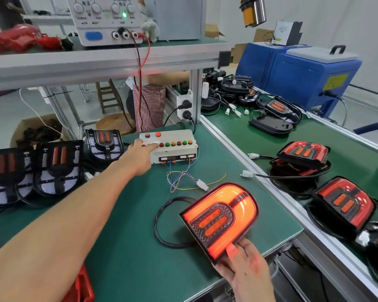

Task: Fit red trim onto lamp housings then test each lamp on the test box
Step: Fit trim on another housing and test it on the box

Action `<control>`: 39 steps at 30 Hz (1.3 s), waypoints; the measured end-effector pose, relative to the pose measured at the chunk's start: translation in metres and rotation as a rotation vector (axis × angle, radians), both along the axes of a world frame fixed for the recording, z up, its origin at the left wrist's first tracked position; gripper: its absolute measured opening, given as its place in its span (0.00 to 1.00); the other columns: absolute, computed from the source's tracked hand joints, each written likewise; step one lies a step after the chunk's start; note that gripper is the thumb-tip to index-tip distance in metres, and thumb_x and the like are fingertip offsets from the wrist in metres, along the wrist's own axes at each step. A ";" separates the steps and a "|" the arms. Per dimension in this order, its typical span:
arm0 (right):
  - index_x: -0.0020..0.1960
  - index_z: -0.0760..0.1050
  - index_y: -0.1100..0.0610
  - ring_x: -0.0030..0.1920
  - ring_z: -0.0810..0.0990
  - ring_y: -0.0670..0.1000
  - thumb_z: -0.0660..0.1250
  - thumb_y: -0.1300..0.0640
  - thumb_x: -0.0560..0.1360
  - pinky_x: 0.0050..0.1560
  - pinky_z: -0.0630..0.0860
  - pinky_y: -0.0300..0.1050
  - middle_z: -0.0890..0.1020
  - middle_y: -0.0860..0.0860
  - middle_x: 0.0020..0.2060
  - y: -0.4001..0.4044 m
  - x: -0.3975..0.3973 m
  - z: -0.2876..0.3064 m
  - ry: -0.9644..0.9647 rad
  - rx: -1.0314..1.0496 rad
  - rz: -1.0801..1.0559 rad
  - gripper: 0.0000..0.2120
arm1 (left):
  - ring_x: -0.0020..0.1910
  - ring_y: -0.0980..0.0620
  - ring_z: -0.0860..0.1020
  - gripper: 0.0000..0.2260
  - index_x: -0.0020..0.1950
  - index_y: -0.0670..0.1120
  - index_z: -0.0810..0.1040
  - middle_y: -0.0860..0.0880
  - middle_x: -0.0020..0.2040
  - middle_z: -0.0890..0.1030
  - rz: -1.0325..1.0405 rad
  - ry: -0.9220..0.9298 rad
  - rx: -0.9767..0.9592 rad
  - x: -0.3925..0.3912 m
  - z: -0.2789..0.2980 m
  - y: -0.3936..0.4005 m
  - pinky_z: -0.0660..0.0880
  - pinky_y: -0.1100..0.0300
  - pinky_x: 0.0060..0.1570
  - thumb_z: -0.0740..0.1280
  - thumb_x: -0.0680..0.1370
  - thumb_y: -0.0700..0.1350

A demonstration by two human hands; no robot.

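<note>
Pinched at its near edge by the right hand (247,271), thumb on the glowing lens and fingers curled underneath, the tail lamp (219,219) sits tilted up near the front right corner of the green bench mat (127,247), its red trim lit bright orange-red all the way round. The left hand (140,153) reaches to the far edge of the mat and presses with straight fingers on the button row of the test box (172,147); nothing is gripped there. The lamp's black cable (162,223) loops across the mat toward the white connector (202,185) on the box's coloured leads, though whether it is plugged in there is hard to see. To my eye this is the test step, with this lamp passing at least 1 function. Next would be working along the remaining buttons, watching the 2 amber strips in the middle, then unplugging and setting the lamp with the finished lamps (345,201) on the conveyor at the right. Untrimmed housings (57,166) wait along the mat's left edge.
</note>
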State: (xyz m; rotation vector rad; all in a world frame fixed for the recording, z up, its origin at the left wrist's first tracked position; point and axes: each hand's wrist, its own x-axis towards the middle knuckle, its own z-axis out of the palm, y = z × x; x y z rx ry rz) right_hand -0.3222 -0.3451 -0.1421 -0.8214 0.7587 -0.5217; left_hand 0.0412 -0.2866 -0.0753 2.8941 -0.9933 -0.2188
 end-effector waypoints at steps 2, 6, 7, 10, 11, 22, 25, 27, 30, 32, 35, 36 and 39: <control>0.61 0.74 0.63 0.39 0.87 0.56 0.67 0.66 0.79 0.36 0.83 0.50 0.87 0.61 0.47 0.000 0.000 -0.002 0.004 0.003 -0.008 0.11 | 0.73 0.36 0.62 0.33 0.81 0.58 0.61 0.40 0.76 0.58 0.011 -0.053 -0.003 -0.004 0.003 -0.002 0.69 0.40 0.70 0.63 0.78 0.38; 0.61 0.74 0.63 0.42 0.88 0.59 0.65 0.67 0.80 0.37 0.84 0.50 0.87 0.60 0.49 0.000 -0.001 -0.003 0.009 0.005 0.000 0.10 | 0.68 0.40 0.65 0.31 0.79 0.53 0.65 0.42 0.68 0.63 -0.012 -0.199 -0.085 -0.020 0.009 -0.017 0.74 0.43 0.63 0.66 0.77 0.40; 0.61 0.74 0.63 0.43 0.88 0.59 0.65 0.67 0.80 0.37 0.84 0.50 0.87 0.60 0.49 0.000 -0.001 -0.002 0.009 0.006 0.007 0.10 | 0.68 0.41 0.66 0.30 0.80 0.53 0.65 0.42 0.68 0.64 -0.045 -0.177 -0.094 -0.025 0.009 -0.023 0.73 0.43 0.63 0.64 0.78 0.40; 0.61 0.74 0.63 0.45 0.88 0.62 0.65 0.67 0.80 0.36 0.84 0.50 0.87 0.61 0.49 0.000 -0.002 0.001 0.015 0.019 0.017 0.11 | 0.68 0.43 0.67 0.31 0.82 0.56 0.59 0.45 0.68 0.66 -0.132 -0.080 -0.077 -0.036 0.007 -0.038 0.73 0.46 0.62 0.60 0.80 0.39; 0.61 0.74 0.63 0.46 0.88 0.62 0.66 0.67 0.80 0.36 0.84 0.51 0.87 0.60 0.49 -0.001 -0.001 0.002 0.018 0.027 0.022 0.11 | 0.68 0.44 0.66 0.32 0.82 0.56 0.58 0.45 0.68 0.65 -0.144 -0.072 -0.069 -0.039 0.006 -0.043 0.73 0.48 0.60 0.60 0.80 0.39; 0.61 0.74 0.64 0.45 0.88 0.63 0.68 0.67 0.76 0.36 0.84 0.52 0.87 0.61 0.50 0.000 -0.001 0.002 -0.020 0.095 0.003 0.14 | 0.74 0.39 0.58 0.38 0.83 0.57 0.54 0.42 0.73 0.59 -0.124 -0.002 0.015 -0.040 0.009 -0.070 0.68 0.45 0.66 0.58 0.76 0.33; 0.61 0.75 0.63 0.43 0.88 0.61 0.67 0.67 0.78 0.35 0.84 0.51 0.87 0.61 0.49 0.002 0.000 0.007 0.001 0.100 0.001 0.12 | 0.75 0.38 0.57 0.38 0.83 0.59 0.54 0.41 0.74 0.58 -0.126 -0.014 0.035 -0.038 0.007 -0.070 0.67 0.44 0.67 0.58 0.77 0.34; 0.59 0.75 0.62 0.42 0.87 0.59 0.67 0.68 0.79 0.32 0.83 0.50 0.87 0.58 0.46 0.000 0.004 0.009 0.038 0.102 -0.006 0.10 | 0.75 0.38 0.56 0.37 0.83 0.60 0.54 0.41 0.75 0.57 -0.123 -0.014 0.053 -0.036 0.008 -0.070 0.66 0.42 0.69 0.59 0.77 0.35; 0.57 0.74 0.62 0.42 0.86 0.58 0.67 0.68 0.79 0.31 0.82 0.51 0.87 0.58 0.44 -0.002 0.007 0.012 0.079 0.107 -0.024 0.08 | 0.76 0.37 0.56 0.37 0.83 0.61 0.53 0.40 0.76 0.56 -0.122 -0.008 0.071 -0.034 0.008 -0.072 0.65 0.40 0.70 0.59 0.78 0.35; 0.58 0.74 0.62 0.45 0.86 0.61 0.67 0.68 0.79 0.33 0.83 0.51 0.87 0.58 0.45 -0.002 0.006 0.013 0.086 0.097 -0.019 0.08 | 0.76 0.37 0.56 0.37 0.82 0.61 0.53 0.40 0.76 0.56 -0.125 -0.009 0.074 -0.033 0.008 -0.072 0.65 0.39 0.70 0.59 0.78 0.36; 0.58 0.75 0.62 0.46 0.86 0.61 0.67 0.68 0.79 0.33 0.83 0.51 0.87 0.58 0.46 -0.001 0.006 0.014 0.082 0.088 -0.025 0.09 | 0.75 0.37 0.56 0.37 0.82 0.61 0.53 0.40 0.75 0.57 -0.122 -0.015 0.077 -0.031 0.005 -0.072 0.66 0.38 0.71 0.59 0.78 0.36; 0.58 0.75 0.62 0.45 0.86 0.60 0.67 0.69 0.79 0.32 0.83 0.51 0.87 0.59 0.46 -0.001 0.005 0.013 0.074 0.085 -0.017 0.09 | 0.75 0.37 0.56 0.37 0.82 0.61 0.53 0.40 0.75 0.57 -0.123 -0.017 0.077 -0.031 0.005 -0.071 0.66 0.38 0.70 0.60 0.78 0.36; 0.59 0.74 0.63 0.39 0.87 0.57 0.66 0.69 0.79 0.31 0.82 0.49 0.87 0.60 0.46 0.000 0.003 0.013 0.030 0.089 -0.026 0.09 | 0.75 0.37 0.56 0.39 0.82 0.61 0.52 0.41 0.75 0.56 -0.120 -0.002 0.076 -0.031 0.004 -0.071 0.66 0.39 0.70 0.61 0.77 0.35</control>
